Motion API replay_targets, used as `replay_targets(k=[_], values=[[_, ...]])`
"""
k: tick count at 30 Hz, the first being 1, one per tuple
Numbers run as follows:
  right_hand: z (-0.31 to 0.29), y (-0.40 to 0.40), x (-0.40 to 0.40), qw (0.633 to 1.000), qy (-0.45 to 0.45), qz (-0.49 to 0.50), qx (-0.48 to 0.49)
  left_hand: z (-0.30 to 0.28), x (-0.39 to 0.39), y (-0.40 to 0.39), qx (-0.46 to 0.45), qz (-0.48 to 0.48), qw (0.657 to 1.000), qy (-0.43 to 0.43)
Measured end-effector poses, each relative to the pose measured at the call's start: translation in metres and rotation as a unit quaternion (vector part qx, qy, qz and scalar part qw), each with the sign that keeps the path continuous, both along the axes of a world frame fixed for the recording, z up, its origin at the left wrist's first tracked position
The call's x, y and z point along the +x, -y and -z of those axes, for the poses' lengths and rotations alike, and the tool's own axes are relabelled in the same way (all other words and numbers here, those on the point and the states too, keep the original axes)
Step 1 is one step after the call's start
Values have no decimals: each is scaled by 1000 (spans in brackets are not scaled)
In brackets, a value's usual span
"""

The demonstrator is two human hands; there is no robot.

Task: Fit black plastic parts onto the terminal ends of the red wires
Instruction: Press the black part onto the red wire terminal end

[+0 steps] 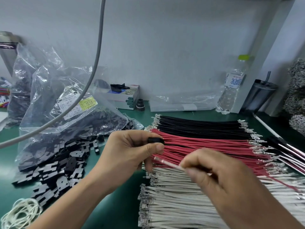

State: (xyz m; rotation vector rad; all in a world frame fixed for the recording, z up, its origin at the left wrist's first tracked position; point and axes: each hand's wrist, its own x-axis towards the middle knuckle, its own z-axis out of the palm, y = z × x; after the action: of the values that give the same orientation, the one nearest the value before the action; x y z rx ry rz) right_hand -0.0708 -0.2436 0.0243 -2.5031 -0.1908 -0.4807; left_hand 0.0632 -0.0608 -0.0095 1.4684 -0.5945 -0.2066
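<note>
Pinching a small black plastic part [156, 140] between thumb and curled fingers, the left hand [130, 151] holds it just above the near end of the red wires [206, 146], while the right hand [219, 176] grips a single red wire [166, 163] in its fingertips, blurred, its terminal end aimed toward the part but apart from it; the step in hand looks like bringing the two together, and the next move calls for lining the terminal up with the part's opening and pushing it in. Seen from the head camera, the part is dark, small and mostly hidden by the fingers; the red wires lie in a flat bundle on the green table [122, 204] between black wires [198, 125] and white wires [173, 200], with loose black parts [57, 169] spilling from a plastic bag [66, 103] to the left.
</note>
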Motion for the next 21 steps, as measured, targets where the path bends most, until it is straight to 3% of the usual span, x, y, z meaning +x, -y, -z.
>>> replay_targets(k=[2,10,17,21], values=[[-9,5,5,997,63,35,12,-1,1,0,-8,7,1000,-13],[5,3,19,981,163,104,5,-5,3,-4,-10,39,998,-40],[13,4,19,975,197,105,15,-3,1,-3,-1,58,998,-37],[13,7,18,969,217,114,-44,-3,0,-1,3,50,998,-28]])
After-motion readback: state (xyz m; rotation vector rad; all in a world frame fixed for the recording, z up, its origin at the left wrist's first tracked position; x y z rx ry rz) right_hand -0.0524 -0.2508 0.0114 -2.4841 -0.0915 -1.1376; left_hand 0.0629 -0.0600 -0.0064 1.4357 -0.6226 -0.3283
